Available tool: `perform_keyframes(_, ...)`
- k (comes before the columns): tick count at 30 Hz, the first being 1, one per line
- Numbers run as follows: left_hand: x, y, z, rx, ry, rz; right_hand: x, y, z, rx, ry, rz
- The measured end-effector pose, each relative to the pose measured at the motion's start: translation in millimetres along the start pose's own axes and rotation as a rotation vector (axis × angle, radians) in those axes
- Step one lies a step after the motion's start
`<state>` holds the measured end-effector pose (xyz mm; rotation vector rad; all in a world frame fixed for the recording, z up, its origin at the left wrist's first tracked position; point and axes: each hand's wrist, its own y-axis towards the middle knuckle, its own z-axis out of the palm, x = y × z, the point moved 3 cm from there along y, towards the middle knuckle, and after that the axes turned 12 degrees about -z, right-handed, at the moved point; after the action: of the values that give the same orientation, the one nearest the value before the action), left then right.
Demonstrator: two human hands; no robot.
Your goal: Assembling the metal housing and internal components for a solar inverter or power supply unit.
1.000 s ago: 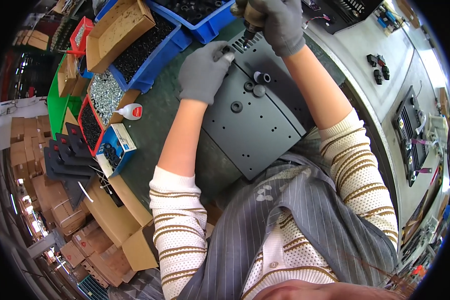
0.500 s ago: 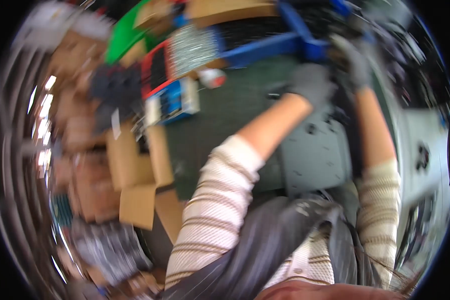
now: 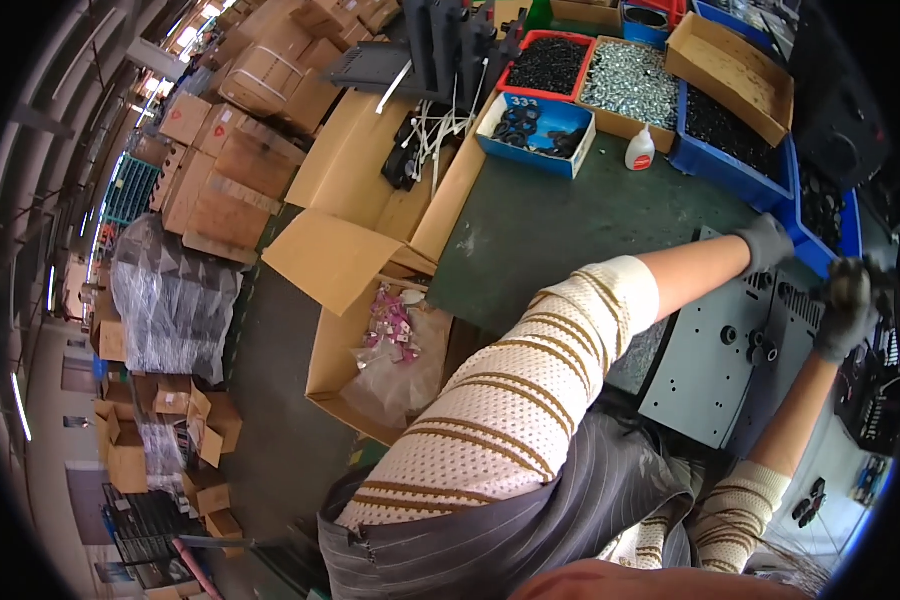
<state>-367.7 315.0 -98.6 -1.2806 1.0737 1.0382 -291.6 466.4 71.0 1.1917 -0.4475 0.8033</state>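
A grey metal panel (image 3: 698,392) with small holes and slots lies in front of me on the green bench top. Several black round parts (image 3: 755,345) sit on its face. My left hand (image 3: 767,243), in a dark grey glove, is at the panel's far edge; its fingers are turned away and hidden. On the right, my gloved right hand (image 3: 850,310) is raised beside the panel's slotted edge. Its fingers are curled in, around something dark that I cannot make out. Just beyond both hands stands a blue bin (image 3: 823,262) with black parts.
Farther left are a larger blue bin (image 3: 715,170), a white squeeze bottle (image 3: 640,149), a blue box (image 3: 536,168) of black rings, and trays of silver and black small parts. An open carton (image 3: 335,375) stands left of the bench (image 3: 530,235). Wrapped goods (image 3: 175,300) stand on the floor.
The view has swung left, so the bench and both hands sit farther right. My right hand has come from the bins to beside the panel. The earlier frame is blurred.
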Motion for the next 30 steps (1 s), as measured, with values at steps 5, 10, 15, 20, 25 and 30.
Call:
perform_keyframes(5,-55,-98,-36,0.189,-0.892,-0.596,34,-35,-48,0.005,0.139,0.033)
perform_keyframes(10,-74,-171,-59,0.109,-0.638,-0.426,63,-72,-30,0.064,0.414,0.090)
perform_keyframes(15,-73,-222,-64,0.370,-0.827,-0.431,87,-97,-6,-0.141,0.385,0.087)
perform_keyframes(20,-60,-252,-43,0.559,-1.079,-0.594,91,-100,33,-0.110,0.448,-0.085)
perform_keyframes(25,-70,-262,-29,0.615,-1.031,-0.657,90,-56,71,0.279,1.386,-0.500)
perform_keyframes(30,-70,-265,-19,0.614,-0.991,-0.642,101,-89,61,0.122,1.387,-0.300)
